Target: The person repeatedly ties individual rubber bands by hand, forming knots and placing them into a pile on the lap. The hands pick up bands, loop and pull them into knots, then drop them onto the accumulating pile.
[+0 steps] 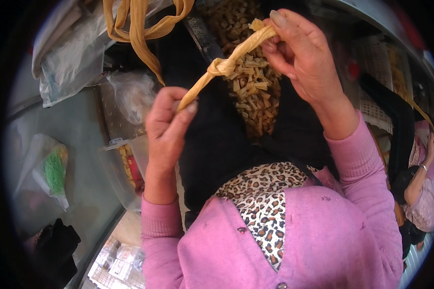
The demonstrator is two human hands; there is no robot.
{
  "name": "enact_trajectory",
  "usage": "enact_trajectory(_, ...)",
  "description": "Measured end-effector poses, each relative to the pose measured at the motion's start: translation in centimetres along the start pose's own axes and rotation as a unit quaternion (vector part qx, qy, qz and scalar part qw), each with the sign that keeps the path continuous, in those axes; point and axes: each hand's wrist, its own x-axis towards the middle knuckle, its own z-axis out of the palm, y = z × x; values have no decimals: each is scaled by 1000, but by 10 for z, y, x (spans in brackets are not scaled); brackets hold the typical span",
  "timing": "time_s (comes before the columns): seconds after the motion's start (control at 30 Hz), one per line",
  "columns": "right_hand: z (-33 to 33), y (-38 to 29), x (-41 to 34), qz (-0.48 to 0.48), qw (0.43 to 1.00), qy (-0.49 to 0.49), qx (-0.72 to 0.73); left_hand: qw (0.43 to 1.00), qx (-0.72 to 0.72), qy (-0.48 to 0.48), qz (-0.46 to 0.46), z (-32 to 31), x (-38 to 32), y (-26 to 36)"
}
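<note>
A yellow strip of what looks like tofu skin stretches slantwise between my two hands, with a single knot near its middle. My left hand pinches the lower end between thumb and forefinger. At the upper end, my right hand grips the strip by its fingertips, and a short folded tip sticks out beside the thumb. Long loose strips hang at the top left; one tapers down to behind my left hand, and whether it joins the held strip is hidden. Below the hands lies a heap of short yellow-brown pieces.
A dark bar runs beside the heap. To the left are clear plastic sheeting, a clear bin and a bag with green strands. On the right, a co-worker holds a yellow strip near white crates.
</note>
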Motion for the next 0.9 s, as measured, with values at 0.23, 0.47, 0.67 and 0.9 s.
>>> enact_trajectory(0.23,8,27,60,-206,870,-45,-446,990,-95,103,17,8,34,14)
enact_trajectory(0.47,-12,33,15,-372,728,-11,-576,994,-30,6,-104,8,-2,-21)
enact_trajectory(0.67,18,8,-33,-338,772,-45,-537,970,142,-147,133,57,-31,35)
enact_trajectory(0.9,43,-19,-73,-68,929,-304,-200,954,227,-14,195,38,-24,-21)
